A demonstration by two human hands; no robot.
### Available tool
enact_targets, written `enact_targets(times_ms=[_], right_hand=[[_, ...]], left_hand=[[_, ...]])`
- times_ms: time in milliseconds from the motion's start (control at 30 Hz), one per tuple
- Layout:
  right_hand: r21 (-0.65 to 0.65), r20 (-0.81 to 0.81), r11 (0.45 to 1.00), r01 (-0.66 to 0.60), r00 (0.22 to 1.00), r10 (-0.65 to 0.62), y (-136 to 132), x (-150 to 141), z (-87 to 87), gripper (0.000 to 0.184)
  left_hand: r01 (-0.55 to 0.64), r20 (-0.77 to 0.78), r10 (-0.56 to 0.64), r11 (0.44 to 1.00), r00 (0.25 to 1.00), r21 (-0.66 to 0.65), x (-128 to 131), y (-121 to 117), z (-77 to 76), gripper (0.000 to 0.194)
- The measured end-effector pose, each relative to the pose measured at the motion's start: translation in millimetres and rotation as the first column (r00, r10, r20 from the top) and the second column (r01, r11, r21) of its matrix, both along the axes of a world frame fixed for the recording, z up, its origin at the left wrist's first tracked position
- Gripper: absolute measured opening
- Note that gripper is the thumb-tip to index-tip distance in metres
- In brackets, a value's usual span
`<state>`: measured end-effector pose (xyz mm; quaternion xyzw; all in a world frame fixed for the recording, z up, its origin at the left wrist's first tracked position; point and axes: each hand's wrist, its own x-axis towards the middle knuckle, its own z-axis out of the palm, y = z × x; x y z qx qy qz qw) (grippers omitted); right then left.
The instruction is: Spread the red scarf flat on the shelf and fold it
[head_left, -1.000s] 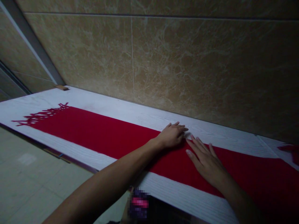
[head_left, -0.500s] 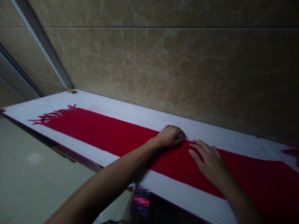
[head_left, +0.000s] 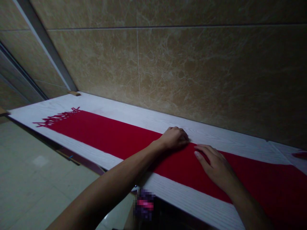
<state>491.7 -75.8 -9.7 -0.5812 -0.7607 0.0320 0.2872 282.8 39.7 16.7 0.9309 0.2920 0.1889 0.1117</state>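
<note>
A long red scarf (head_left: 107, 132) lies spread flat along a white wood-grain table (head_left: 134, 114), its fringe (head_left: 57, 118) at the far left end. At the scarf's far edge, near the middle of the view, my left hand (head_left: 176, 137) has its fingers curled down onto the cloth; the fingertips are partly hidden. Just to the right, my right hand (head_left: 213, 161) rests on the scarf with thumb and fingers apart, the fingertips at the same far edge. A small gap separates the two hands.
A tan marbled tile wall (head_left: 182, 70) runs behind the table. Small wooden blocks (head_left: 74, 93) sit at its left corners. Below the near edge are a pale tiled floor (head_left: 31, 179) and a pixelated patch (head_left: 144, 204). Something red (head_left: 299, 155) shows at the far right.
My left hand has shifted very slightly left along the far edge, and the fingers of my right hand are a little closer together. The view has moved slightly; the scarf lies as before.
</note>
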Motion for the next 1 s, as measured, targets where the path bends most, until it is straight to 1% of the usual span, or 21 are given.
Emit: enact_targets(times_ms=[100,300,567,633,800,1000], right_hand=[[-0.001,-0.014,1.0,0.012,1.0,-0.012,0.2,1.2,-2.0,0.048],[-0.004,-0.021,1.0,-0.009,1.0,0.009,0.5,1.8,-3.5,0.051],[-0.013,-0.013,1.0,-0.008,1.0,0.008,0.7,1.2,-4.5,0.054],[0.001,-0.012,1.0,-0.006,1.0,0.006,0.4,1.4,-5.2,0.054],[-0.01,-0.007,1.0,-0.02,1.0,0.02,0.2,1.3,-6.0,0.05],[-0.015,-0.016,0.999,-0.043,0.999,0.043,-0.8,0.4,-3.8,0.049]], left_hand=[[0.004,0.009,-0.004,1.0,1.0,-0.004,-0.2,0.6,-0.6,0.016],[0.012,0.021,-0.011,1.0,1.0,-0.021,0.3,1.9,-2.2,0.015],[-0.015,0.02,0.016,0.999,1.0,-0.036,1.2,-0.3,-1.7,0.016],[-0.015,0.021,0.016,0.999,1.0,-0.039,1.2,-0.5,-1.5,0.017],[-0.022,0.015,0.023,0.999,1.0,-0.034,1.6,-0.1,-2.1,0.02],[-0.024,0.006,0.024,0.999,1.0,-0.024,1.2,-0.8,-0.6,0.015]])
